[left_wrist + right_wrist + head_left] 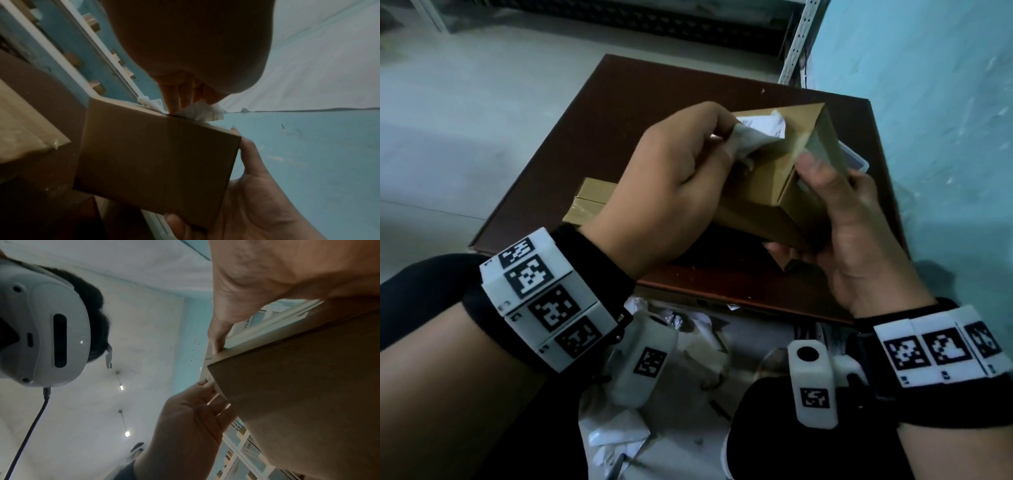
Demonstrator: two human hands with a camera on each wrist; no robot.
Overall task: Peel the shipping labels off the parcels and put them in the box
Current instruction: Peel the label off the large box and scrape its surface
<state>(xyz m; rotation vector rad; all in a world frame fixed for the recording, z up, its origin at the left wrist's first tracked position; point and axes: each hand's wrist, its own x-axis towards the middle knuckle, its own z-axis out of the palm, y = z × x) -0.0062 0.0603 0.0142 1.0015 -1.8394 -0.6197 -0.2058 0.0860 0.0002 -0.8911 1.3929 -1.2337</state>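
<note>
Second parcel (589, 202) — behind left hand (671, 192)

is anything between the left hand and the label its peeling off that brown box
Nothing visible. The left hand already pinches the crumpled white paper shipping label, partly lifted off the brown cardboard parcel, which the right hand grips at its end.

In front of me a dark brown table (619, 113) fills the middle of the head view, its top bare toward the upper left. On it, at centre left, lies a taped parcel (590, 202), partly behind my wrist. At the table's right edge a clear tub (854, 159) shows only a corner. The pale floor (448, 120) runs off to the upper left, and at the bottom centre torn wrappers (688, 342) lie scattered on it.
</note>
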